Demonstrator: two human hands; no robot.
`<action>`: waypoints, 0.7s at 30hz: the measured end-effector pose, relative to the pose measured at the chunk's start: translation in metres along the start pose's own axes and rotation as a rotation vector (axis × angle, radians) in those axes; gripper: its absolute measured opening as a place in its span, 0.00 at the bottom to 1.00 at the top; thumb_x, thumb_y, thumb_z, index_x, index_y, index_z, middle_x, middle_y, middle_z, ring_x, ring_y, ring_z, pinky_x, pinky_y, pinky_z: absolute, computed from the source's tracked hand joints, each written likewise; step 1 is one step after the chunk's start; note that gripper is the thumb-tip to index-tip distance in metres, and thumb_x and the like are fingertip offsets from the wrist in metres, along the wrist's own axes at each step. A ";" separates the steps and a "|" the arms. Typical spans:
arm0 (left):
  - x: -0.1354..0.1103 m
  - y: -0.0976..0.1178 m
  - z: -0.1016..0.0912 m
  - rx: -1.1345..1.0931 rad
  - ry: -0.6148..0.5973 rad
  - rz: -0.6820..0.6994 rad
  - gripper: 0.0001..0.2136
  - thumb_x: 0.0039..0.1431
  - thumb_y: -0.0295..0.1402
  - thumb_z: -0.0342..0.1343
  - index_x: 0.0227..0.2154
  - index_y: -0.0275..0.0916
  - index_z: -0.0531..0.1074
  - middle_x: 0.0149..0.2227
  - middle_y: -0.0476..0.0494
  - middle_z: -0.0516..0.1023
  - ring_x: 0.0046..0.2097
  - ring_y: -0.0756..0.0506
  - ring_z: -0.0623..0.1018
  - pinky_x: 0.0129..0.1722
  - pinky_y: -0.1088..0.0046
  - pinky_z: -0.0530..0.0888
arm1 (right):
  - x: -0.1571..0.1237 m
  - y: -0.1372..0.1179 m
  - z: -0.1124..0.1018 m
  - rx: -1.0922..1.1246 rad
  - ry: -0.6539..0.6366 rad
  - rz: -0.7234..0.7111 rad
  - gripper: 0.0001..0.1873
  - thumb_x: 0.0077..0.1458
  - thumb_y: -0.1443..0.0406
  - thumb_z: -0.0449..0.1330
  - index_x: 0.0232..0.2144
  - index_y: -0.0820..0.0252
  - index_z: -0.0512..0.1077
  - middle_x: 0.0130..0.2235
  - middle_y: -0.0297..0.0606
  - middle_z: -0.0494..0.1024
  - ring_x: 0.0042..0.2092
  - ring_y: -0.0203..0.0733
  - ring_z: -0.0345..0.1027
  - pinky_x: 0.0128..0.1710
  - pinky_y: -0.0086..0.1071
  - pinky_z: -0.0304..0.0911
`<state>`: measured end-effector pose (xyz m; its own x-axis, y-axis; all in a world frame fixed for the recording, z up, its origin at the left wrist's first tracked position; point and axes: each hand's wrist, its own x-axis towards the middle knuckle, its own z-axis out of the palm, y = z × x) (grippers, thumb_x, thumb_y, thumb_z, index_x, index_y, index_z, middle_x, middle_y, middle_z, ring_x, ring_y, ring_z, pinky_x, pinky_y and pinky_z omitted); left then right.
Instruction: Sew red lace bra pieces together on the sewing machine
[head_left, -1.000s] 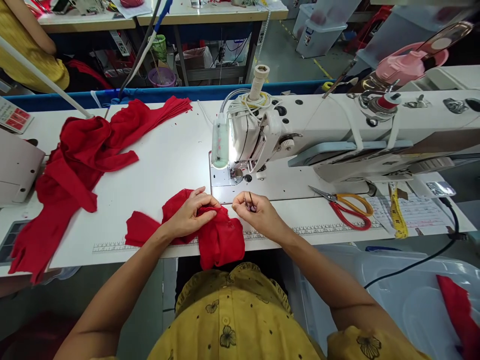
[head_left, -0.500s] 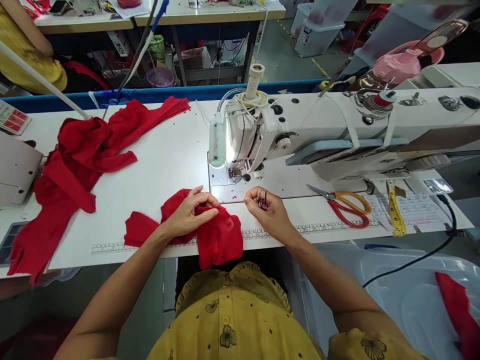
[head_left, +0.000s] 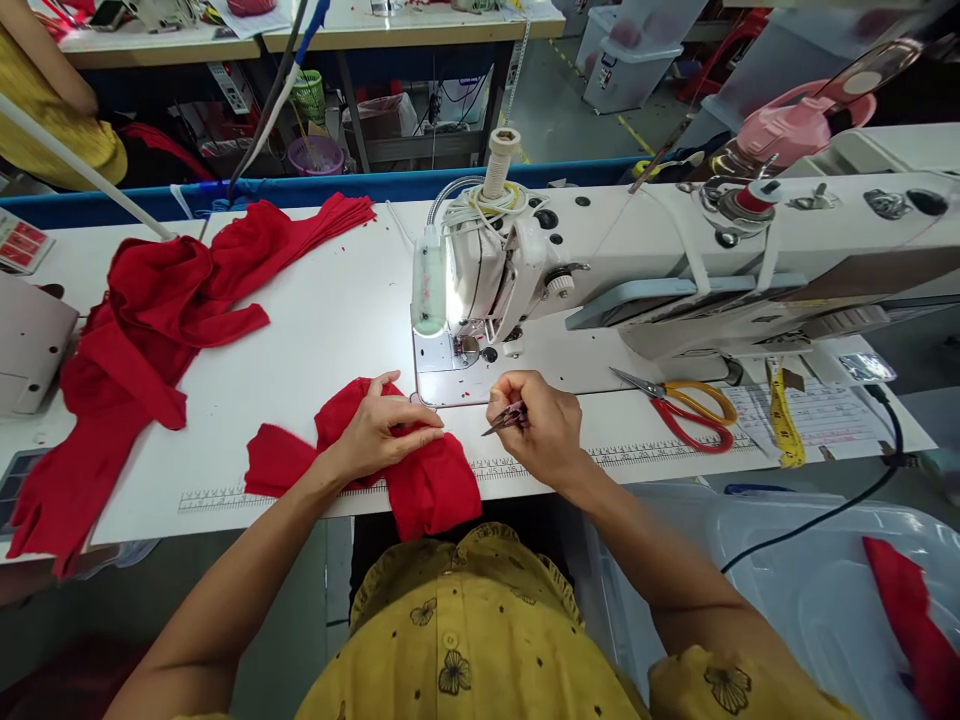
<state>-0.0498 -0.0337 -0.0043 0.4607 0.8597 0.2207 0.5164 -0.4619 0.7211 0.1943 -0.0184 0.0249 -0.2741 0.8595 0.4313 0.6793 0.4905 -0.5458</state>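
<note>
My left hand (head_left: 385, 432) pinches a piece of red fabric (head_left: 435, 485) that lies bunched at the table's front edge, part of it hanging over. Thumb and fingers are close together on the cloth. To its right my right hand (head_left: 541, 425) is closed around small thread snips (head_left: 510, 418), whose dark blades point left toward the fabric. The snips are apart from the cloth. Just beyond both hands is the sewing machine's needle area, with its metal presser foot (head_left: 466, 348) under a lit lamp.
A pile of red garment pieces (head_left: 157, 330) covers the table's left side. Orange-and-red-handled scissors (head_left: 690, 410) and a yellow tape measure (head_left: 784, 420) lie to the right. A clear plastic bin (head_left: 795, 600) stands below at right. A person's arm (head_left: 56, 55) shows at the upper left.
My right hand has turned and closed into a grip, bringing the snips' blades round to point left. My left thumb and fingers have drawn closer together on the fabric.
</note>
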 end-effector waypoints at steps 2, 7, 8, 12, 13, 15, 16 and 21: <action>-0.001 -0.001 0.001 0.065 0.028 0.025 0.07 0.66 0.37 0.57 0.34 0.45 0.78 0.29 0.55 0.82 0.28 0.52 0.76 0.66 0.52 0.57 | 0.000 0.003 -0.002 -0.092 0.103 -0.024 0.06 0.62 0.62 0.53 0.34 0.54 0.69 0.23 0.32 0.73 0.24 0.37 0.64 0.30 0.32 0.59; -0.002 0.000 0.000 0.084 0.107 -0.037 0.09 0.66 0.38 0.54 0.33 0.44 0.76 0.20 0.60 0.72 0.23 0.54 0.67 0.66 0.52 0.60 | -0.001 0.023 -0.006 -0.200 0.158 0.055 0.06 0.60 0.62 0.54 0.34 0.55 0.70 0.24 0.34 0.75 0.24 0.38 0.66 0.29 0.32 0.58; -0.001 0.001 -0.001 0.057 0.109 -0.052 0.09 0.66 0.38 0.54 0.33 0.44 0.76 0.20 0.60 0.71 0.24 0.54 0.67 0.66 0.52 0.60 | -0.001 0.027 -0.007 -0.199 0.117 0.087 0.05 0.59 0.63 0.54 0.34 0.55 0.70 0.25 0.34 0.76 0.25 0.38 0.67 0.29 0.31 0.57; 0.002 0.003 -0.004 -0.084 0.148 -0.125 0.10 0.67 0.39 0.53 0.33 0.43 0.76 0.17 0.61 0.62 0.23 0.53 0.64 0.66 0.54 0.63 | -0.004 0.027 -0.007 -0.009 -0.147 0.197 0.08 0.57 0.65 0.57 0.40 0.55 0.73 0.28 0.33 0.77 0.28 0.38 0.68 0.30 0.30 0.56; 0.003 0.003 -0.005 -0.110 0.154 -0.137 0.10 0.66 0.40 0.53 0.33 0.43 0.76 0.17 0.61 0.60 0.23 0.53 0.63 0.65 0.53 0.63 | -0.005 0.022 -0.005 0.093 -0.217 0.209 0.09 0.58 0.64 0.57 0.40 0.55 0.74 0.28 0.33 0.77 0.28 0.37 0.67 0.30 0.29 0.56; 0.004 0.003 -0.006 -0.138 0.163 -0.148 0.10 0.66 0.40 0.54 0.33 0.42 0.75 0.18 0.60 0.62 0.23 0.53 0.64 0.66 0.53 0.63 | -0.008 0.009 0.002 0.301 -0.333 0.219 0.08 0.60 0.61 0.58 0.38 0.55 0.75 0.27 0.32 0.74 0.27 0.36 0.64 0.29 0.29 0.56; 0.004 0.003 -0.006 -0.142 0.163 -0.148 0.09 0.66 0.40 0.54 0.33 0.42 0.75 0.19 0.59 0.65 0.24 0.53 0.65 0.66 0.52 0.63 | -0.009 0.002 0.007 0.382 -0.373 0.222 0.08 0.60 0.60 0.58 0.37 0.56 0.75 0.26 0.31 0.73 0.27 0.35 0.62 0.29 0.29 0.55; 0.004 0.001 -0.005 -0.152 0.174 -0.141 0.09 0.66 0.39 0.54 0.33 0.42 0.73 0.23 0.58 0.72 0.23 0.54 0.65 0.66 0.53 0.62 | -0.001 -0.023 0.023 0.489 -0.494 0.257 0.13 0.57 0.56 0.63 0.41 0.55 0.71 0.25 0.25 0.69 0.26 0.33 0.58 0.29 0.28 0.53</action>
<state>-0.0511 -0.0298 0.0005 0.2542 0.9439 0.2108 0.4464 -0.3079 0.8402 0.1635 -0.0272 0.0203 -0.5002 0.8635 -0.0640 0.4142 0.1737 -0.8934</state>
